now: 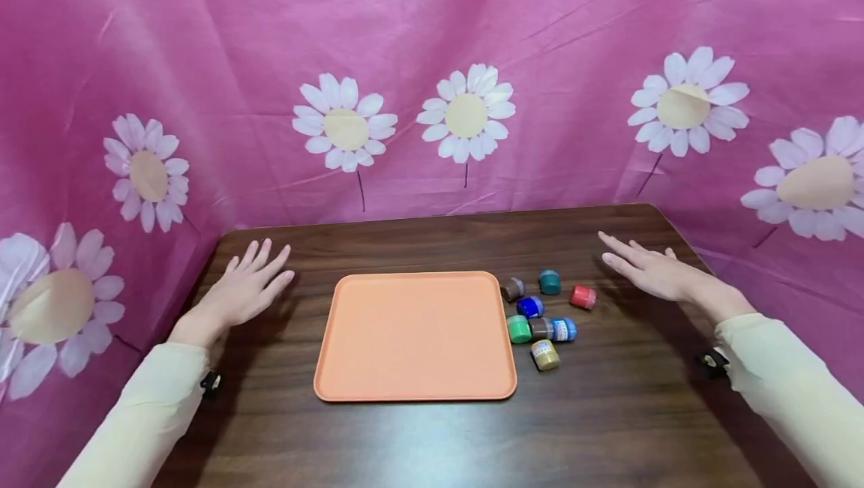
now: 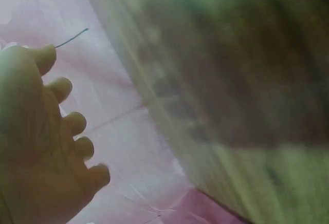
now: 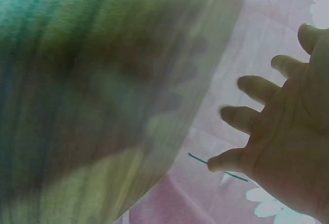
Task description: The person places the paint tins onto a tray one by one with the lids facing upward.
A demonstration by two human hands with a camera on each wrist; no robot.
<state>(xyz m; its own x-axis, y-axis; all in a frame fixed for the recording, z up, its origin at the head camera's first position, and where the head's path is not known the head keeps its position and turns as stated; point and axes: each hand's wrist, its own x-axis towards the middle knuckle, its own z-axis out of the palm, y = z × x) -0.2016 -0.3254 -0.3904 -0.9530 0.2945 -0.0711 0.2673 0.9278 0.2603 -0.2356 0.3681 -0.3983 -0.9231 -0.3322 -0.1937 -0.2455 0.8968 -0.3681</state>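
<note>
My left hand is spread over the left side of the table, fingers straight and apart, holding nothing. Over the right side my right hand is also stretched out with nothing in it. Between them lies an orange rectangular tray, its surface bare. Several small paint jars cluster along its right side: brown, teal, dark blue, green, another brown, light blue and gold. The red jar lies nearest my right hand.
The dark wood-grain table ends at a straight back edge. A pink curtain with white flowers surrounds the back and sides. Both wrist views show mainly the palms, their shadows on the table and the curtain.
</note>
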